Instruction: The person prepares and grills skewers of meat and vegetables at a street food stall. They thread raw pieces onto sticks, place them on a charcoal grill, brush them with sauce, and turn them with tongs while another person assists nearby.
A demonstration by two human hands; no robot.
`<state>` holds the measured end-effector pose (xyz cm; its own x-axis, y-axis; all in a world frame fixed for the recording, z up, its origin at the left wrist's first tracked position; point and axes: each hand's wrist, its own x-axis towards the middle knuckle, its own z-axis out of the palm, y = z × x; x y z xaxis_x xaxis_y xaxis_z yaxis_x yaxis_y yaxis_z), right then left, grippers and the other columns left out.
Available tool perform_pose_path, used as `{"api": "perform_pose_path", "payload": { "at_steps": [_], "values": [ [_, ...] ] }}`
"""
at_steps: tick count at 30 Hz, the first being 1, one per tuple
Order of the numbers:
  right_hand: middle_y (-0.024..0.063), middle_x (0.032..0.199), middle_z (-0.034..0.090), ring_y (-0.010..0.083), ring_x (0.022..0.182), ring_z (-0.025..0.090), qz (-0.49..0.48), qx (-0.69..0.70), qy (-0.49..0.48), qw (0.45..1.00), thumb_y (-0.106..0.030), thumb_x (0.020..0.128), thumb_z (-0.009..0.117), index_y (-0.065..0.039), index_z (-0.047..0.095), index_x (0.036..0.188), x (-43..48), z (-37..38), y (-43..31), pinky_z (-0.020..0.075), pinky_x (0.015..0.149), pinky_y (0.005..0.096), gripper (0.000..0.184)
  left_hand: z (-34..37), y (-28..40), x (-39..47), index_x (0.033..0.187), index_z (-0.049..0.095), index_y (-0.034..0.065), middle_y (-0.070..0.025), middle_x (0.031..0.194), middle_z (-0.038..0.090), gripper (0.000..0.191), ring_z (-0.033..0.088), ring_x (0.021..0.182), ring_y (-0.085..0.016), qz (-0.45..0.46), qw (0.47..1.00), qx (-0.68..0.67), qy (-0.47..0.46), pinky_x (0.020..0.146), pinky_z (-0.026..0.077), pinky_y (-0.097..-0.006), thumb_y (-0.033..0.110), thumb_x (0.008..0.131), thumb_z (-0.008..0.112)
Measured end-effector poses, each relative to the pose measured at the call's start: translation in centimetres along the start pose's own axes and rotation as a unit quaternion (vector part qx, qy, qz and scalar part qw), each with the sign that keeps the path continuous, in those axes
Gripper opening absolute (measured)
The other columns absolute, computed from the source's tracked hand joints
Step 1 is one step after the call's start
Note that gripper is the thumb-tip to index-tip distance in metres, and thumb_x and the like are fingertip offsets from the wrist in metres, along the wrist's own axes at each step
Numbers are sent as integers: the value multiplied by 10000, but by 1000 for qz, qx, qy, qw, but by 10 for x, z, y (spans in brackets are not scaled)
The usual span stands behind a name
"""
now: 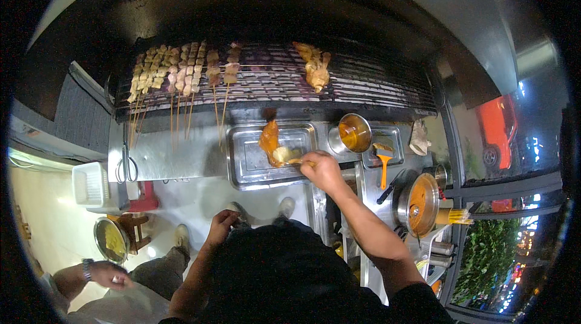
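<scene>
My right hand is closed on the handle of a brush, whose pale bristles lie against an orange, sauce-coated piece of meat. That piece rests in a rectangular metal tray in front of the grill. Low in front of my body, away from the tray, is my left hand; its fingers are curled, and whether they hold anything is unclear. On the grill grate lie several meat skewers at the left and a browned piece of poultry right of the middle.
Right of the tray stand a metal bowl of oily sauce, an orange-handled brush, a black-handled knife and a large bowl of reddish sauce. Scissors hang at the left. Another person's hand is at the lower left.
</scene>
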<state>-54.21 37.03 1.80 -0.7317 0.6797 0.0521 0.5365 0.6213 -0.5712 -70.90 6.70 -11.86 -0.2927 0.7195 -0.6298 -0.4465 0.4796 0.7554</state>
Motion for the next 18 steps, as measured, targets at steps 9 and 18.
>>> {"api": "perform_pose_path", "payload": {
  "at_steps": [9, 18],
  "values": [
    [139, 822, 662, 330, 769, 635, -20, -24, 16, 999, -197, 755, 667, -71, 698, 860, -20, 16, -9, 521, 725, 423, 167, 10, 15, 0, 972, 665, 48, -35, 806, 669, 229, 577, 709, -109, 31, 999, 44, -2, 605, 401, -238, 244, 900, 569],
    [102, 812, 653, 310, 766, 621, 33, 3, 148, 988, -239, 769, 677, -119, 690, 851, -5, 61, -1, 510, 656, 420, 145, 49, 57, -2, 1005, 650, 30, -41, 793, 649, 263, 558, 706, -113, 88, 988, 67, -106, 624, 392, -242, 263, 909, 574]
  ]
}}
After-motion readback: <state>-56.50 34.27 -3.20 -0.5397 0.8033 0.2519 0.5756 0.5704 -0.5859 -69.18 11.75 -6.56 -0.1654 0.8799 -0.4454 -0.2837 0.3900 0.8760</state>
